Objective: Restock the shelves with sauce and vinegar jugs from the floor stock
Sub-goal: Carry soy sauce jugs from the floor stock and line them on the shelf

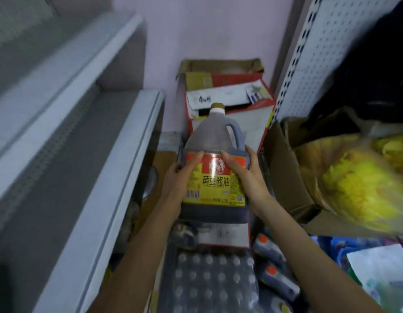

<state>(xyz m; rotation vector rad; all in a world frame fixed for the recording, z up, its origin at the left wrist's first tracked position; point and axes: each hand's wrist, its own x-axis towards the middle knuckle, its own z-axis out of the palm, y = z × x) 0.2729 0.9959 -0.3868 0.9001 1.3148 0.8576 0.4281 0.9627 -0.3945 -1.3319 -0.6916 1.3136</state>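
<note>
Head view, nearest first, with all places given from the red carton [259,105] at the far wall.

1. One shrink-wrapped pack [209,279] of bottles lies well short of the red carton, on your side of it. To the right of the pack lie small dark bottles [267,247]; two orange caps show, and more may be hidden.

2. One soy sauce jug [215,136] is held in the air between the pack and the red carton. Its long axis runs away from you: base toward you, cap [217,106] toward the carton, label facing up. Blur prevents any reading of the gap between jug and carton.

3. Both of your hands grasp the jug at label height. Your left hand [175,181] wraps the left flank with the thumb across the label. Your right hand [248,177] wraps the right flank, thumb on the label. Neither hand is nearer; they sit opposite each other.

4. The jug's single handle [237,134] is on the right flank, just beyond your right fingers. Nothing is hooked through it.

5. One brown carton [286,159] holding one yellow bag [365,188] stands right of the red carton and nearer to you.

6. One perforated shelf panel [327,41] rises directly right of the red carton. Judged from this, the coming move is a turn to the right, cap leading.
</note>
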